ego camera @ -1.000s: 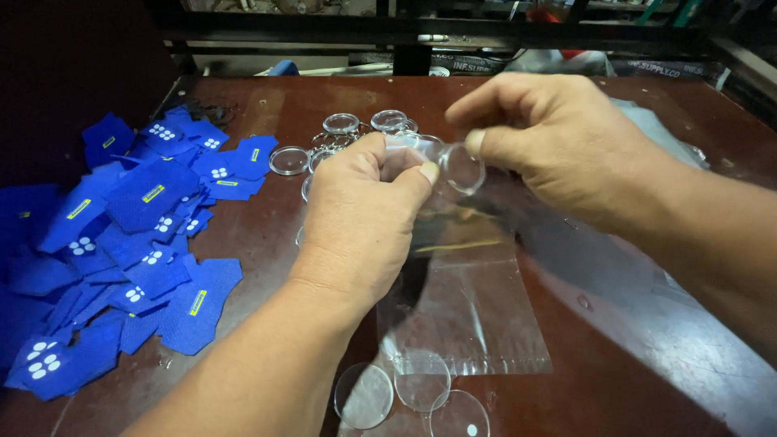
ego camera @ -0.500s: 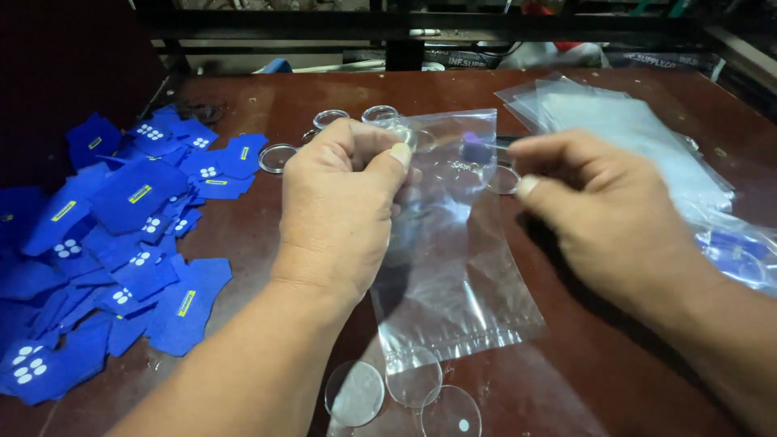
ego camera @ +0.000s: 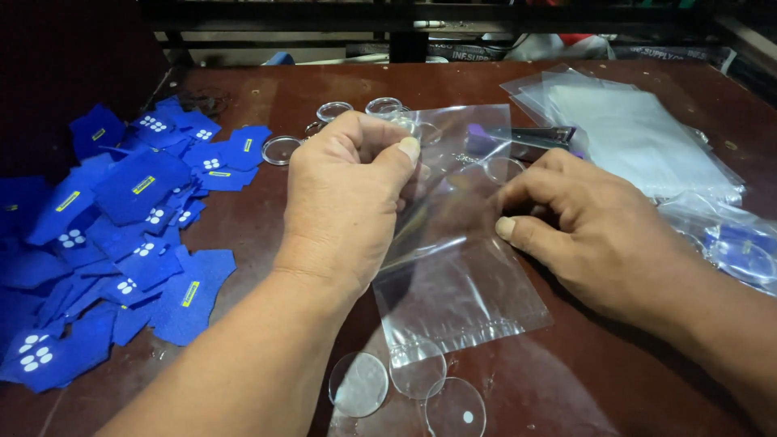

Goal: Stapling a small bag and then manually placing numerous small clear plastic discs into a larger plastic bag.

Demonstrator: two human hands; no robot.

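My left hand [ego camera: 350,194] pinches the upper edge of a clear plastic zip bag [ego camera: 461,283] between thumb and fingers, and the bag slopes down toward me over the brown table [ego camera: 267,105]. My right hand [ego camera: 587,226] rests palm down at the bag's right edge, fingers curled against the plastic. Behind the bag lie several round clear discs and rings [ego camera: 333,111]. Three more clear discs [ego camera: 414,380] lie at the bag's near end. A metal clipper with a purple part [ego camera: 522,137] sits just beyond my right hand.
A heap of blue fabric pieces with white dots and yellow marks [ego camera: 121,226] covers the table's left side. A stack of clear bags [ego camera: 631,129] lies at the far right, with packed bags holding blue items [ego camera: 732,247] below it. A dark frame runs along the back edge.
My right hand has come down from the bag's top edge, where it met my left hand, to the bag's right side near the table. The bag now hangs from my left hand.
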